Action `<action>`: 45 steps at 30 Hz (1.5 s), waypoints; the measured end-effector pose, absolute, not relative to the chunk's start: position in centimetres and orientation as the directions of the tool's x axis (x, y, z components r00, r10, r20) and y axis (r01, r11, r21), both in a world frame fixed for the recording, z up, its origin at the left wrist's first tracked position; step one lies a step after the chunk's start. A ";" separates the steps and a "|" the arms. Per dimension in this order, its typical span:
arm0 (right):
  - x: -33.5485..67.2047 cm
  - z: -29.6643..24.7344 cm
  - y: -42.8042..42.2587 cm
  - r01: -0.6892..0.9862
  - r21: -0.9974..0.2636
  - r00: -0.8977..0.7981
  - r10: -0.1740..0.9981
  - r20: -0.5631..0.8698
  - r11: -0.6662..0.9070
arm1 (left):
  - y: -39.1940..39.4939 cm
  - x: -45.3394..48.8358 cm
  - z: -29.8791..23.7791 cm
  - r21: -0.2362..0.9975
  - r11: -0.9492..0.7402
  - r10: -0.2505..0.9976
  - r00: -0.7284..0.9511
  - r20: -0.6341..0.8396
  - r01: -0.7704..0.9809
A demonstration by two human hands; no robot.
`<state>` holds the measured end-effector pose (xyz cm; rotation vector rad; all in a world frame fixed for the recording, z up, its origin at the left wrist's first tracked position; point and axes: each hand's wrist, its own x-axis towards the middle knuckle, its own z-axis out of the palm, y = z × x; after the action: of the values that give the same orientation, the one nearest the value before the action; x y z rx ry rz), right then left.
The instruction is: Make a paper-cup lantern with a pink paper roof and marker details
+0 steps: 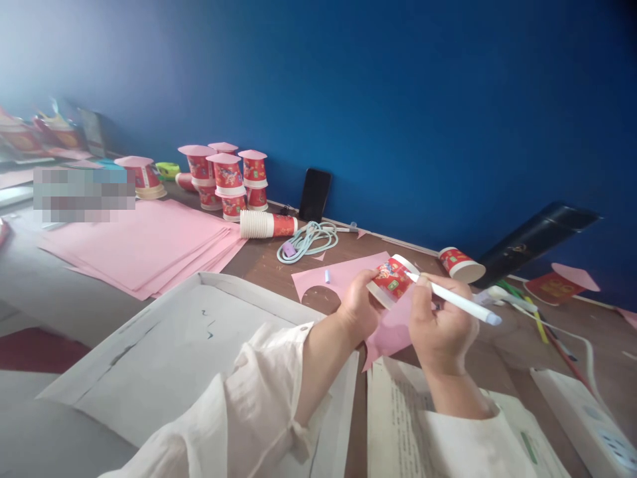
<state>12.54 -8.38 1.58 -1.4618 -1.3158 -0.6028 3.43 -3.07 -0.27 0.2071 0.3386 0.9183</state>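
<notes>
My left hand (359,307) is closed around a red printed paper cup (392,280), which lies tilted on its side in the grip. In my right hand (444,325) is a white marker pen (462,302), its tip touching or very near the cup's printed side. A pale blue pen cap (327,276) rests on a cut sheet of pink paper (343,269) just beyond my left hand. More of that pink paper shows beneath both hands.
Behind stand stacked red cups with pink paper tops (229,174), a nested cup stack (256,224), a coiled cable (309,240) and a phone (315,194). Pink sheets (134,245) and a white tray (149,345) lie left. At right are a dark cylinder (540,240) and power strip (590,421).
</notes>
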 end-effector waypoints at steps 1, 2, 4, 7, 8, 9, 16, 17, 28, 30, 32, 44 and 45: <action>12.5 1.6 -8.4 0.925 -0.355 0.275 0.410 0.869 0.132 | -3.1 3.4 -0.1 0.321 0.610 0.792 0.570 -0.218 -0.725; 12.5 1.7 -8.4 0.925 -0.357 0.276 0.414 0.867 0.131 | -3.1 3.3 0.0 0.324 0.624 0.781 0.577 -0.237 -0.711; 12.4 1.7 -8.4 0.927 -0.354 0.274 0.420 0.865 0.126 | -3.1 3.3 0.1 0.325 0.634 0.773 0.580 -0.256 -0.702; 12.3 1.8 -8.4 0.933 -0.339 0.260 0.425 0.867 0.120 | -3.1 3.2 0.3 0.327 0.628 0.778 0.568 -0.269 -0.706; 12.3 1.8 -8.4 0.935 -0.334 0.257 0.423 0.869 0.120 | -3.1 3.2 0.3 0.329 0.626 0.780 0.564 -0.270 -0.707; 12.3 1.8 -8.4 0.936 -0.331 0.253 0.419 0.872 0.122 | -3.2 3.2 0.3 0.332 0.624 0.782 0.562 -0.271 -0.708; 12.3 1.6 -8.4 0.940 -0.321 0.245 0.429 0.870 0.113 | -3.2 3.2 0.4 0.325 0.631 0.775 0.569 -0.273 -0.704; 12.3 1.6 -8.4 0.939 -0.324 0.248 0.431 0.867 0.111 | -3.1 3.2 0.4 0.329 0.633 0.774 0.568 -0.280 -0.700; 12.0 1.6 -8.3 0.934 -0.324 0.234 0.426 0.874 0.152 | -3.1 3.3 0.5 0.314 0.621 0.782 0.545 -0.302 -0.718; 12.0 1.5 -8.3 0.931 -0.330 0.238 0.425 0.873 0.156 | -3.2 3.2 0.7 0.310 0.623 0.780 0.544 -0.309 -0.718; 12.0 1.5 -8.4 0.923 -0.342 0.241 0.431 0.870 0.174 | -3.2 3.2 0.8 0.307 0.624 0.780 0.546 -0.306 -0.719; 13.2 1.0 -7.3 0.278 -0.891 0.737 0.516 0.437 0.359 | -2.6 3.1 0.2 0.161 0.662 0.748 0.632 -0.200 -0.732; 13.3 0.7 -7.0 0.145 -0.919 0.739 0.577 0.347 0.367 | -2.6 3.1 0.1 0.151 0.670 0.742 0.644 -0.186 -0.727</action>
<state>13.32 -6.98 0.71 -1.1865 -0.7229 0.3108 3.10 -2.57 0.13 0.0645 0.2409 0.8368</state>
